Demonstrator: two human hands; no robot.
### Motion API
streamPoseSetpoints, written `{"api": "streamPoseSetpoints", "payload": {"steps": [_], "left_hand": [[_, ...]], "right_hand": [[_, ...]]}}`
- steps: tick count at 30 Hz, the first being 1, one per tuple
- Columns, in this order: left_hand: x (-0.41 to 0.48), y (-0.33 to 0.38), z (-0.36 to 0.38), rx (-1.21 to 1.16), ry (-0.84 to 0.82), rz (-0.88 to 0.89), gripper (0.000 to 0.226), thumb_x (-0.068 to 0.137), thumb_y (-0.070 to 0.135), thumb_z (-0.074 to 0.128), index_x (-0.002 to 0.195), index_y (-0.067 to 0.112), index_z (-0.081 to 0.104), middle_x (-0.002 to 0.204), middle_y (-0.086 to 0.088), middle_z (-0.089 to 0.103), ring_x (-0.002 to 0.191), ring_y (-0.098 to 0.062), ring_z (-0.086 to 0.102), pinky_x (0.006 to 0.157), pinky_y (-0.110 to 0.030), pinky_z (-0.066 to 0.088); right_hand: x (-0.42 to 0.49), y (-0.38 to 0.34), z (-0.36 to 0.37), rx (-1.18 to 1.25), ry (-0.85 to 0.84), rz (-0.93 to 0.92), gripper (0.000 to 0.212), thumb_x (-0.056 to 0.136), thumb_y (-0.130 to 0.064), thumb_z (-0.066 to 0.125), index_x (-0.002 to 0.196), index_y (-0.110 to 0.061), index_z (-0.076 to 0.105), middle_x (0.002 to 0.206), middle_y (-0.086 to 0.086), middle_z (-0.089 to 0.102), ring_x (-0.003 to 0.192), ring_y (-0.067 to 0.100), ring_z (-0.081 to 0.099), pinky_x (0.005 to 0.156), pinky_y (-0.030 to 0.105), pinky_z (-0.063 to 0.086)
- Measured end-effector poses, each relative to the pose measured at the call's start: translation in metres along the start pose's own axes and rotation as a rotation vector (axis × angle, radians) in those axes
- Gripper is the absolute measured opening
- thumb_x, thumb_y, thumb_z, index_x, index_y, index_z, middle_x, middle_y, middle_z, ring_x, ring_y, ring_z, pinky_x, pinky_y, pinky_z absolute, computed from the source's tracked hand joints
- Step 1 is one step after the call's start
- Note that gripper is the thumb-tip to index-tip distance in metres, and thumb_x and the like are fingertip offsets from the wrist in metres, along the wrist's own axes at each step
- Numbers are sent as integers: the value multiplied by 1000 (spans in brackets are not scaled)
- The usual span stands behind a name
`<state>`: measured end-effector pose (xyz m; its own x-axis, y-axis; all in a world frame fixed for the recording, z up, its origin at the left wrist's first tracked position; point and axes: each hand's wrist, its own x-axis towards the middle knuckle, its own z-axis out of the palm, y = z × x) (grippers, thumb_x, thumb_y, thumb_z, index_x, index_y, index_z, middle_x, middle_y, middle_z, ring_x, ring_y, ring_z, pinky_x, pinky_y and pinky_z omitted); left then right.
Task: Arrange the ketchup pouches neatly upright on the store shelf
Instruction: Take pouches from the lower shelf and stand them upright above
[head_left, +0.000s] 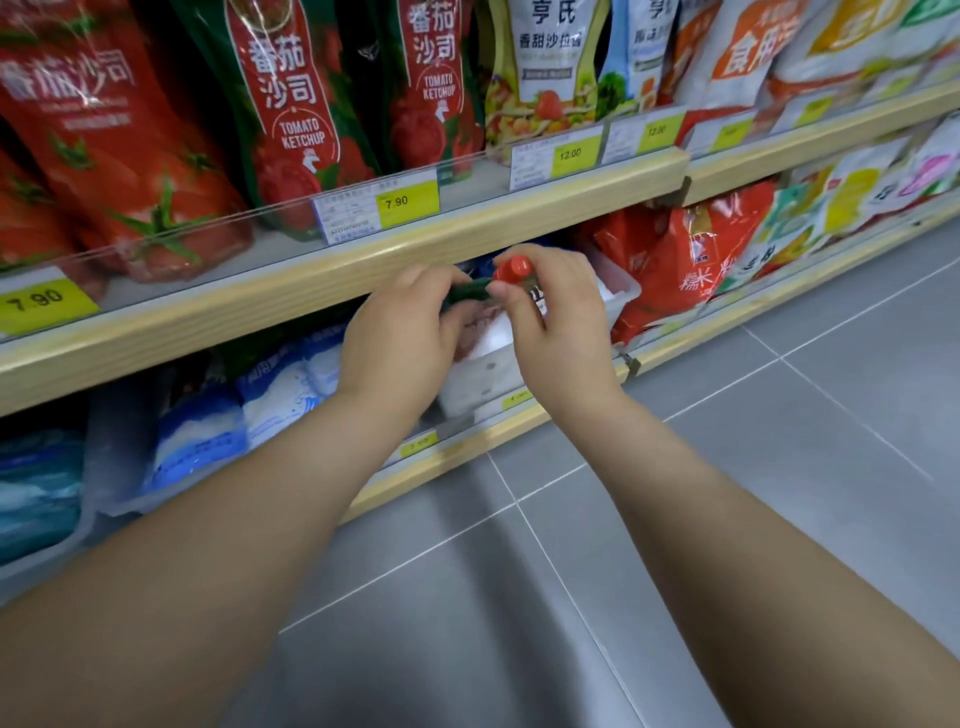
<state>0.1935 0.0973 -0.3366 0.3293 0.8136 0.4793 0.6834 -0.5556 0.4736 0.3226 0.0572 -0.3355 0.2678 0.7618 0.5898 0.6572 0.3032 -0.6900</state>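
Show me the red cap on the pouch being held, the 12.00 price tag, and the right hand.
red cap (514, 267), head view, side of the cap
12.00 price tag (570, 154), head view, yellow part
right hand (558, 322), head view, back of hand

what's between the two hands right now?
In the head view, a pouch with a red cap sits between the left hand and right hand. Both pinch its top edge, below the wooden shelf lip.

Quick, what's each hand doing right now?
Left hand: closed on the pouch, at its green top.
Right hand: closed on the same pouch, by its red cap.
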Motion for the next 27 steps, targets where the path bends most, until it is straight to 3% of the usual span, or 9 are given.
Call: {"api": "streamPoseSetpoints", "payload": {"steps": [2, 4, 8, 13, 16, 19, 22, 24, 27], "left_hand": [[4, 8, -3, 25, 20, 34, 19, 92, 26, 58, 105, 13, 64, 96, -5, 63, 87, -28, 57, 68, -38, 45], [11, 14, -7, 12, 62, 25, 17, 93, 24, 56, 101, 10, 64, 90, -2, 59, 84, -26, 56, 65, -34, 39], [28, 19, -24, -101, 137, -50, 23, 93, 31, 57, 103, 11, 63, 94, -5, 65, 84, -20, 56, 69, -32, 41], [33, 31, -48, -316, 198, -85, 17, 92, 32, 59, 103, 21, 65, 90, 9, 65, 80, -7, 59, 72, -29, 50], [39, 32, -68, -350, 277, -23, 22, 90, 32, 61, 110, 22, 64, 94, 10, 65, 81, -3, 59, 73, -24, 51], [44, 20, -89, -231, 378, 65, 32, 89, 36, 61, 118, 24, 60, 100, 11, 59, 88, -7, 56, 77, -13, 43], [39, -1, -97, -20, 404, 97, 28, 90, 34, 61, 114, 20, 62, 105, 5, 59, 98, -16, 54, 87, -24, 38], [32, -16, -96, 105, 384, 78, 26, 89, 34, 63, 111, 20, 65, 104, 0, 62, 97, -22, 52, 86, -30, 33], [23, -33, -88, 226, 333, 8, 31, 85, 38, 67, 111, 21, 66, 103, -1, 62, 97, -27, 50, 84, -36, 33]], "right_hand": [[1, 1, -2, 60, 66, 59, 20, 86, -16, 65, 102, -7, 59, 96, -3, 57, 95, 17, 49, 84, 29, 40], [-3, 5, -2, 114, 82, 175, 54, 79, -30, 73, 123, -10, 48, 116, -2, 53, 110, 18, 48, 94, 30, 40], [-15, 14, 6, 190, -134, 395, 95, 66, -37, 83, 141, -15, 29, 137, 2, 44, 126, 15, 41, 102, 31, 37], [-7, 1, 15, 244, -130, 388, 58, 65, -33, 82, 113, -25, 50, 105, -11, 61, 92, -1, 58, 74, 18, 45], [4, -18, 16, 262, -20, 381, 49, 63, -38, 79, 103, -33, 52, 98, -11, 65, 89, 3, 61, 76, 28, 52], [24, -40, 14, 313, 100, 360, 49, 63, -41, 79, 103, -28, 55, 99, -9, 66, 91, 7, 63, 82, 39, 55], [51, -60, 10, 350, 183, 311, 52, 63, -44, 77, 105, -24, 55, 100, -5, 66, 94, 11, 63, 84, 42, 54], [69, -70, 9, 341, 205, 241, 52, 64, -39, 78, 107, -24, 52, 104, -3, 64, 97, 13, 62, 86, 38, 53], [92, -77, 12, 342, 172, 165, 58, 69, -22, 81, 117, -17, 49, 111, 2, 62, 101, 12, 61, 82, 17, 51]]}}
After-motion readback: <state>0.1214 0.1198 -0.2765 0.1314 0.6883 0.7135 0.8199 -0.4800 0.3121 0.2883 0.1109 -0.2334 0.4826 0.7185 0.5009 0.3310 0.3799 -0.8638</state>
